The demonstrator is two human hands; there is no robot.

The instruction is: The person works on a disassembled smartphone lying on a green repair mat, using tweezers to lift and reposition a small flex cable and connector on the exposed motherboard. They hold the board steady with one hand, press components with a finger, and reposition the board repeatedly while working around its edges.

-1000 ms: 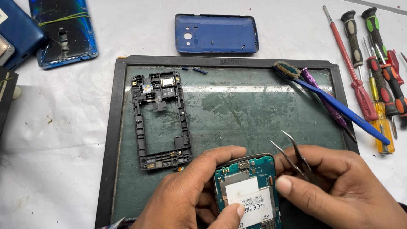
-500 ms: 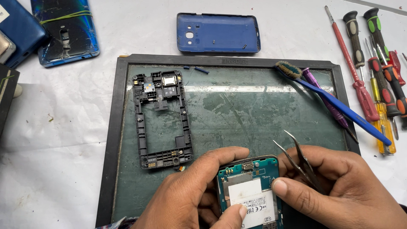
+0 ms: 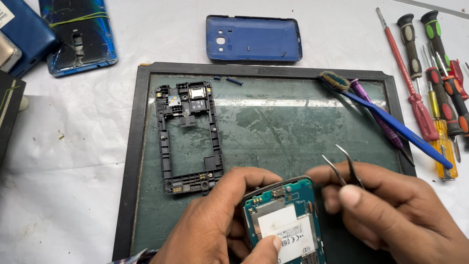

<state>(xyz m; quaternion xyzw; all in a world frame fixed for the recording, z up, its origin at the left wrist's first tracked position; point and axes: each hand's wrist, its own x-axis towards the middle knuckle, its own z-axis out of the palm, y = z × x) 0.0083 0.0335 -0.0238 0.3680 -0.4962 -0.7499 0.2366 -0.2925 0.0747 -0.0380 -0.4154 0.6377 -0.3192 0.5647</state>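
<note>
My left hand [image 3: 215,225] grips an opened phone [image 3: 286,222] with a teal circuit board and a white label, thumb on the label, at the bottom middle of the view. My right hand [image 3: 395,215] touches the phone's right edge and holds metal tweezers [image 3: 344,164], whose open tips point up and away from the phone. Both hands rest over a dark framed glass panel [image 3: 273,127] used as a work surface. A black phone middle frame [image 3: 189,137] lies on the panel, left of my hands.
A blue back cover [image 3: 253,38] lies beyond the panel. A blue-handled toothbrush [image 3: 391,120] and a purple tool [image 3: 378,115] cross the panel's right corner. Several screwdrivers [image 3: 435,73] lie at right. A cracked blue phone [image 3: 78,34] and other devices sit at top left.
The phone and both hands have drifted slightly right; the grip is unchanged and the tweezers stay in my right hand.
</note>
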